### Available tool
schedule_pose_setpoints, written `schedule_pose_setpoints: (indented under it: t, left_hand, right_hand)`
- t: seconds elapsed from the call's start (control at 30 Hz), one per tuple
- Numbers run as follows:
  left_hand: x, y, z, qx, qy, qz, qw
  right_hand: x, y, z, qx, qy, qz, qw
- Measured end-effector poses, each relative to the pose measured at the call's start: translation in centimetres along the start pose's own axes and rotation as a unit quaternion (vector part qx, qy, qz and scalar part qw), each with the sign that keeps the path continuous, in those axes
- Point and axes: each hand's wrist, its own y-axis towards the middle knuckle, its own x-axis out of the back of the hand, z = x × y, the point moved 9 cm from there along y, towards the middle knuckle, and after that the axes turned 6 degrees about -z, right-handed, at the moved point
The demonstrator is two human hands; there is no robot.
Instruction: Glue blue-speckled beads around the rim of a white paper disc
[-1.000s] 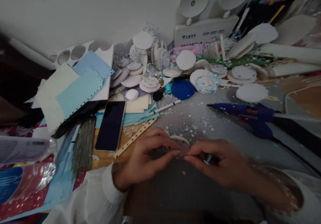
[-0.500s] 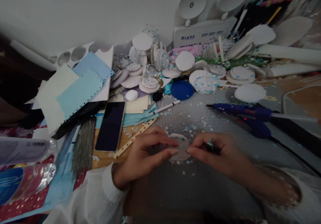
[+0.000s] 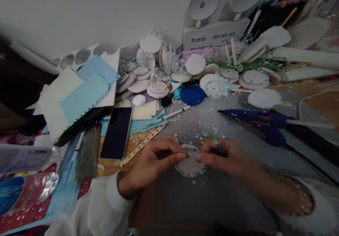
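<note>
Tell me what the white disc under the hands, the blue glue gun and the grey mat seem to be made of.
White disc: probably foam or thick card, matte, with a rough cut edge and small blue flecks.
Blue glue gun: moulded plastic, by its smooth dull-gloss body.
Grey mat: likely a rubbery cutting mat, matte, with a faint printed grid.

Grey mat (image 3: 238, 193) — glue gun (image 3: 254, 118), phone (image 3: 116, 132), confetti (image 3: 197, 135) atop.
</note>
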Motion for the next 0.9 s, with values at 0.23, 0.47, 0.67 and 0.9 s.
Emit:
schedule_pose_setpoints:
  t: [0.23,0.47,0.67,0.9]
  left_hand:
    - [-0.1,0.0,1.3,0.052,-0.046,0.000,0.998]
    - [0.1,0.4,1.3,0.072,0.070,-0.002,0.995]
    - [-0.5,0.4,-0.3,-0.041,0.264,0.024,0.963]
    - [-1.5,0.0,-3.8,-0.191,0.461,0.072,0.863]
  right_hand:
    - [-0.5,-0.3,-1.2,-0.079,0.049,0.006,0.996]
    - [0.8,0.6,-1.0,-0.049,0.004,-0.026,0.998]
    - [1.6,0.9,-0.7,-0.082,0.162,-0.014,0.983]
    - [-0.2,-0.3,0.4,-0.037,0.147,0.087,0.985]
